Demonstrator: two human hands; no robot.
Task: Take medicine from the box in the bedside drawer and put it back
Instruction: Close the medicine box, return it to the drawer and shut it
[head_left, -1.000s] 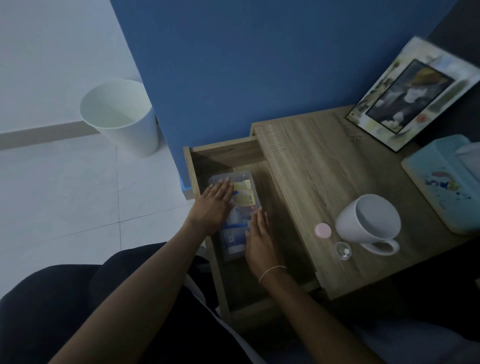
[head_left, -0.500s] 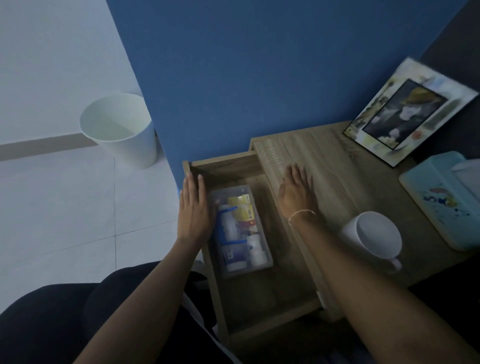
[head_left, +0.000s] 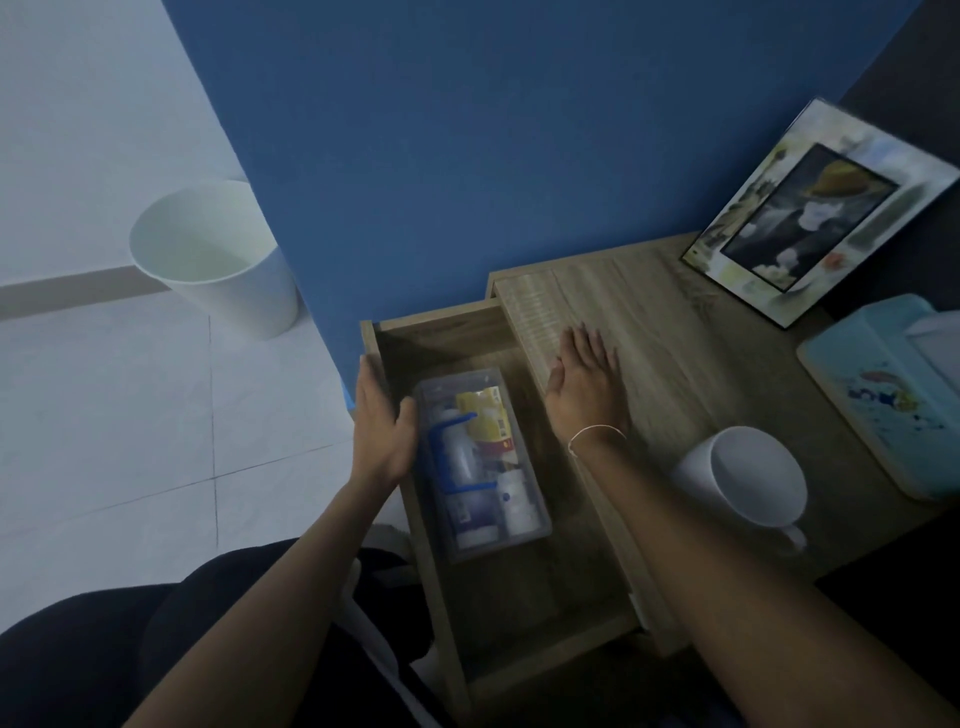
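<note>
1. Drawer (head_left: 519, 613): light wood, pulled open from the bedside unit. The left hand (head_left: 382, 423) rests flat along its outer side wall; the right hand (head_left: 584, 387) lies on the tabletop just past its inner edge.
2. Box (head_left: 480, 462): clear plastic, rectangular, blue handle on the lid, lid shut. Lies flat on the drawer floor, between the two hands, just beside the left thumb.
3. Medicine (head_left: 485, 418): a yellow pack and white bottles, seen through the lid, lying inside the box.
</note>
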